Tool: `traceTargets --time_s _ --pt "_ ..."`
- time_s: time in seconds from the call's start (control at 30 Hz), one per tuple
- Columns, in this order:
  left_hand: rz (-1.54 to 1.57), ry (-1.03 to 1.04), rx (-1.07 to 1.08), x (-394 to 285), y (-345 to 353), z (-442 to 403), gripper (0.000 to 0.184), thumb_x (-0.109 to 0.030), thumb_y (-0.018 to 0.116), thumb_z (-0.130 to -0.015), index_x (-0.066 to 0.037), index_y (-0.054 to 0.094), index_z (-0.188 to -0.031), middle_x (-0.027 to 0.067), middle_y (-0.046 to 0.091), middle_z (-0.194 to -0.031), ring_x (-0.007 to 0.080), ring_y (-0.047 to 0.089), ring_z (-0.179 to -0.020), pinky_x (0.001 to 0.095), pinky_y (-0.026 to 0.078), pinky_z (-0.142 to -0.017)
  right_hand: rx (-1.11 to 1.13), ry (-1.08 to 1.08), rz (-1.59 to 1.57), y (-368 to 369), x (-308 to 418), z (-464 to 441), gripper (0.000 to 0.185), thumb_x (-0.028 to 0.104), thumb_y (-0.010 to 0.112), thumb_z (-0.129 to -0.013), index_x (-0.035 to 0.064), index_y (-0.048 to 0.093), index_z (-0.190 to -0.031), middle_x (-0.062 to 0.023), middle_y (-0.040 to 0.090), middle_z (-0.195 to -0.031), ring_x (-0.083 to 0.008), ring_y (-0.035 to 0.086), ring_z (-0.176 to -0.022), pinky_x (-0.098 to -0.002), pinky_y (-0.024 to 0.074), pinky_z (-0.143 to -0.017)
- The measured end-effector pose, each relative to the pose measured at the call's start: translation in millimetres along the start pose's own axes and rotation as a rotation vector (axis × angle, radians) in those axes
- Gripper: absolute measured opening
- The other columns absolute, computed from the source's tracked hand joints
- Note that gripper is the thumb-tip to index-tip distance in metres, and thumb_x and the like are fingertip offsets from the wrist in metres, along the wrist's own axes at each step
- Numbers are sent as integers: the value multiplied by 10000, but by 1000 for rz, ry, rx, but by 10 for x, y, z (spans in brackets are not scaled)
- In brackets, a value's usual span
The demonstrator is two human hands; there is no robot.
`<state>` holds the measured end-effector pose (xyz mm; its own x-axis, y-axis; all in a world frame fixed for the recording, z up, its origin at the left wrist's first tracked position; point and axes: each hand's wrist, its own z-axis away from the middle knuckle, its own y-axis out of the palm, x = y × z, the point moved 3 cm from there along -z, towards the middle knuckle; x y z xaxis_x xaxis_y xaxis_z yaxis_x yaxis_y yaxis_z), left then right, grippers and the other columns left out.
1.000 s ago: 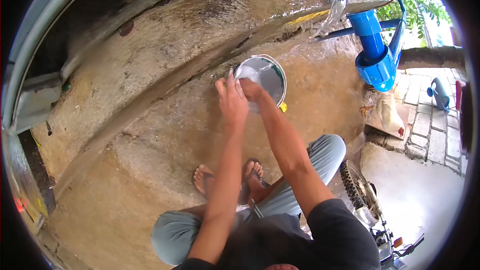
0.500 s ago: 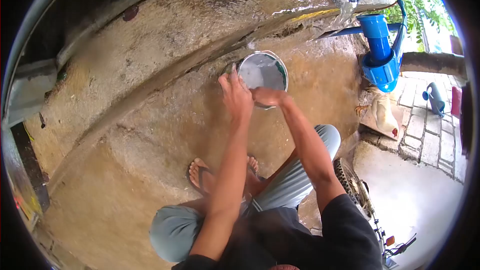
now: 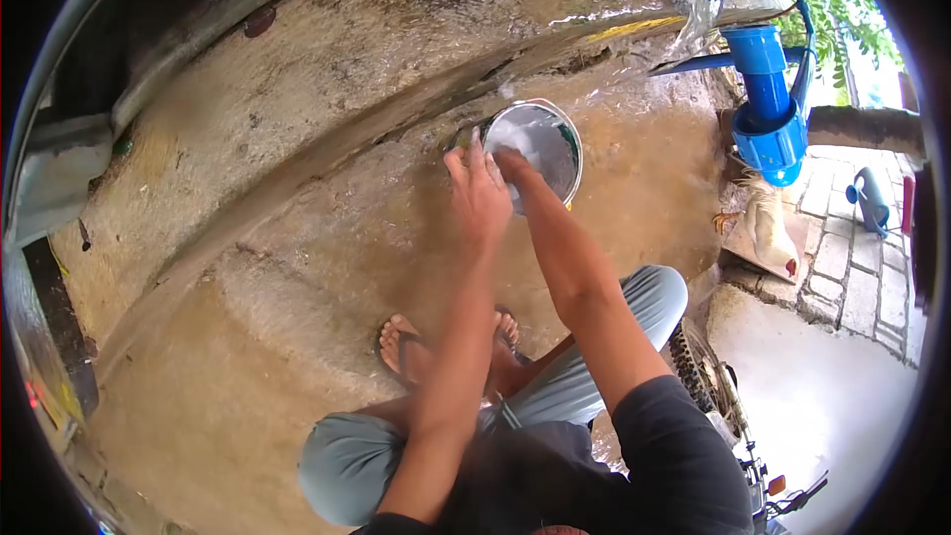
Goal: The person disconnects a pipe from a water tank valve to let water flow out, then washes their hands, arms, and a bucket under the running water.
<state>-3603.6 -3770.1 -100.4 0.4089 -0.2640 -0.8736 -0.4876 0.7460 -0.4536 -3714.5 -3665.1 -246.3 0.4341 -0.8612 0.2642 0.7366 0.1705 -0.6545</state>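
A bucket [image 3: 561, 170] with a pale rim and dark green showing on its inner wall is on the wet floor, its mouth facing me. Whitish, foamy-looking stuff [image 3: 540, 134] shows inside. Against the bucket's left rim, my left hand [image 3: 479, 198] grips the edge, its index finger reaching up along the side. My right hand [image 3: 511, 162] dips into the mouth past the rim. Its fingers are hidden inside, so whether they hold something cannot be seen.
A concrete ledge [image 3: 396, 40] runs behind the bucket. Water pours at upper right near blue pipes [image 3: 768, 99]. A pale chicken [image 3: 768, 223] stands at right, close to a blue cylindrical object [image 3: 870, 200] on paving. A bike wheel [image 3: 693, 367] is by my right knee.
My right hand has gone from the bucket's near rim deeper into its mouth. My left hand stays at the left rim. The whole view has shifted slightly.
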Motion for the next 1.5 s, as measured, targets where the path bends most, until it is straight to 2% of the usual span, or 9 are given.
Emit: traceTargets --time_s 0.13,0.2,0.37,0.5,0.7,0.87,1.1,1.2,1.5 --pt "-16 1 -21 14 21 -21 378 -182 482 -954 -186 470 -1331 157 443 -1155 407 579 -944 508 486 -778 -11 -194 83 -446 381 497 350 254 512 -894 26 627 -1133 -230 620 -1145 -371 598 -1061 -432 462 -915" --pt "-10 17 -23 11 16 -4 385 -177 486 -950 -167 467 -1334 166 444 -1155 403 583 -937 500 494 -755 -112 -142 -719 -238 121 618 290 227 480 -878 55 671 -1013 -244 649 -1021 -337 626 -984 -418 462 -920" --pt "1 41 -39 -1 16 -22 409 -125 510 -926 -117 468 -1333 184 450 -1140 391 584 -926 475 505 -713 -270 -190 459 -492 114 1587 303 216 425 -903 77 661 -1032 -189 665 -1025 -311 618 -1021 -435 435 -967" --pt "14 85 -72 -21 39 4 419 -97 519 -912 -98 468 -1328 187 449 -1124 384 578 -930 473 499 -725 24 -97 665 -634 351 1537 338 254 382 -922 89 651 -1041 -189 651 -1068 -321 585 -1081 -440 377 -1016" --pt "21 69 -100 -17 60 13 434 -82 521 -901 -105 467 -1330 191 451 -1116 390 573 -937 474 495 -722 62 -7 11 -311 260 1469 369 280 373 -923 134 710 -963 -177 649 -1116 -315 600 -1098 -473 268 -1098" --pt "-42 132 -99 13 70 6 452 -88 529 -893 -121 460 -1339 190 445 -1138 402 573 -934 481 494 -720 -380 -227 911 -612 154 1380 366 283 371 -927 134 703 -967 -237 615 -1130 -366 595 -1075 -457 409 -983" --pt "20 19 -53 -7 116 -5 467 -115 535 -893 -131 448 -1352 194 436 -1184 415 563 -974 495 482 -775 59 119 -108 -730 674 1967 449 356 449 -928 10 623 -1155 -196 602 -1202 -330 552 -1142 -416 400 -1008" --pt "34 62 -57 38 132 9 440 -148 507 -921 -143 448 -1357 199 431 -1197 419 555 -997 502 474 -799 27 -406 -387 -564 226 1269 315 208 428 -913 26 615 -1089 -165 635 -1129 -359 596 -1064 -392 455 -946" --pt "41 -8 -21 42 134 5 380 -201 459 -961 -157 470 -1338 194 430 -1185 413 556 -990 498 481 -793 -134 216 64 383 -245 -245 328 286 538 -854 72 637 -1081 -259 599 -1126 -367 583 -1079 -426 452 -952"
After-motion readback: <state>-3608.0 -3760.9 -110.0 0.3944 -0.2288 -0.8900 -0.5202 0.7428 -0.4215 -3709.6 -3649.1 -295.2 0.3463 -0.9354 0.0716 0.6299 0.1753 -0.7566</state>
